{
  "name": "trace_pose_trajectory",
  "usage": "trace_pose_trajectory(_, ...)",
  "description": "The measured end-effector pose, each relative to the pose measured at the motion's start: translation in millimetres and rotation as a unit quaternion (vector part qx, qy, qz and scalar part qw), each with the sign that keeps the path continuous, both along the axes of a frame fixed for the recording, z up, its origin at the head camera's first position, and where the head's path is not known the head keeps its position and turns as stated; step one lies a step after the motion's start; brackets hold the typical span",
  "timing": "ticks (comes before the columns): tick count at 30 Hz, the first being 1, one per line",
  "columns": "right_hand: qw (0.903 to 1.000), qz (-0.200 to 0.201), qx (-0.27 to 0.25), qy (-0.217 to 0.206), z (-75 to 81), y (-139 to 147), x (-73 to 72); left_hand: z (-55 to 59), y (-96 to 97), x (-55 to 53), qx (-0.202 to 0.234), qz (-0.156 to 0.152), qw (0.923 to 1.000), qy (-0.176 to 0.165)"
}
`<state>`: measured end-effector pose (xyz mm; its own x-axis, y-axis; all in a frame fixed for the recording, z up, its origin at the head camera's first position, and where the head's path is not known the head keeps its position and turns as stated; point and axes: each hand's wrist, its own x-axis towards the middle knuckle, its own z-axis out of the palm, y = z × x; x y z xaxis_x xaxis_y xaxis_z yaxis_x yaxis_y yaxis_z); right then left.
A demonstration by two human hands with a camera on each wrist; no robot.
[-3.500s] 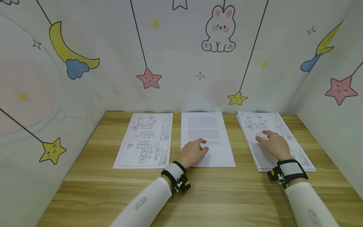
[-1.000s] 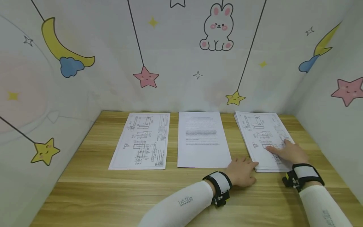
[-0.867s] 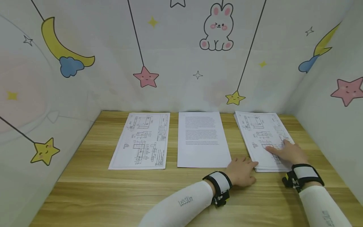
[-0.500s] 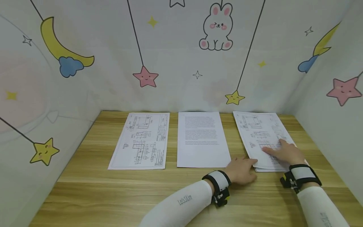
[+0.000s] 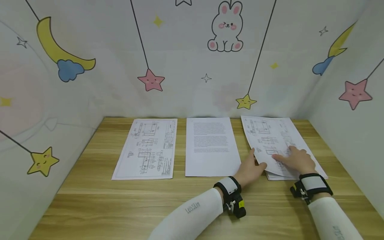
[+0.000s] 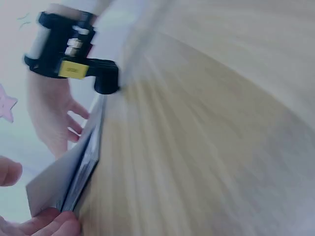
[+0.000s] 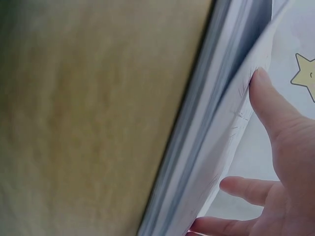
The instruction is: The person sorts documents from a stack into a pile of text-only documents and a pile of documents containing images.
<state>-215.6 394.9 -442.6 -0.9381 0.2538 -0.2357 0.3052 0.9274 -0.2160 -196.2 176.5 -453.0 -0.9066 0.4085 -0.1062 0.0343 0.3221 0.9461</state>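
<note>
A stack of paper (image 5: 273, 177) lies at the right of the table, and its top sheet, a technical drawing (image 5: 265, 133), is shifted left of the sheets under it. My right hand (image 5: 298, 161) rests on this drawing with thumb and fingers spread, as the right wrist view also shows. My left hand (image 5: 249, 171) is at the drawing's near left edge. In the left wrist view the sheet's edge (image 6: 51, 189) stands raised off the stack, with left fingertips (image 6: 61, 227) against its edge and the thumb apart above it.
A page of printed text (image 5: 210, 163) lies at the middle of the wooden table (image 5: 135, 206). Left of it is another technical drawing (image 5: 147, 146). A white wall (image 5: 186, 100) with cartoon stars and a rabbit stands right behind the papers.
The right hand has slid left and the top drawing has shifted left with it, uncovering more of the stack's near edge. The left hand has turned, its fingers now pointing forward along the drawing's left edge.
</note>
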Motion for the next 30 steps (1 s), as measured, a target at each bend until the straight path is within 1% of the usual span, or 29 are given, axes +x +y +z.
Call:
trace_pose_trajectory(2,1.0000,-0.003,0.000,-0.002,-0.3,-1.3,0.3,-1.2,1.0,-2.9,0.051,0.015,0.9983,-0.026)
trace_pose_trajectory(3,1.0000,-0.002,-0.001,-0.003,-0.1,-2.5,0.8,-2.2,1.4,-4.2,0.069,0.021,0.9967,-0.036)
trace_pose_trajectory(7,1.0000,0.008,-0.002,0.002,1.7,-7.8,4.1,-5.5,1.7,-6.8,0.129,0.025,0.9891,-0.067)
trace_pose_trajectory(8,0.9999,0.013,-0.002,0.005,2.3,-9.6,5.3,-6.2,1.7,-6.7,0.144,0.026,0.9863,-0.077)
trace_pose_trajectory(11,0.9995,0.027,0.003,0.015,3.4,-15.0,9.2,-7.7,2.2,-5.7,0.199,0.011,0.9739,-0.108)
trace_pose_trajectory(14,0.9989,0.039,0.011,0.025,3.2,-19.1,12.9,-9.1,3.0,-4.9,0.230,0.009,0.9651,-0.125)
trace_pose_trajectory(15,0.9987,0.041,0.013,0.028,2.9,-19.8,13.8,-9.6,3.1,-4.8,0.225,0.014,0.9663,-0.124)
trace_pose_trajectory(16,0.9985,0.044,0.014,0.031,2.4,-20.9,14.4,-10.2,2.4,-4.9,0.212,0.023,0.9698,-0.118)
trace_pose_trajectory(21,0.9983,0.051,0.002,0.029,1.7,-22.4,14.9,-10.1,-2.2,-6.4,0.127,0.069,0.9854,-0.090)
trace_pose_trajectory(23,0.9983,0.050,-0.013,0.025,2.9,-22.2,13.9,-8.2,-4.7,-7.5,0.126,0.075,0.9851,-0.090)
trace_pose_trajectory(25,0.9979,0.047,-0.037,0.024,4.9,-22.5,12.1,-6.0,-8.3,-8.8,0.136,0.077,0.9831,-0.096)
trace_pose_trajectory(30,0.9931,0.034,-0.107,0.035,11.2,-26.5,7.0,-1.4,-27.2,-14.1,0.151,0.071,0.9797,-0.110)
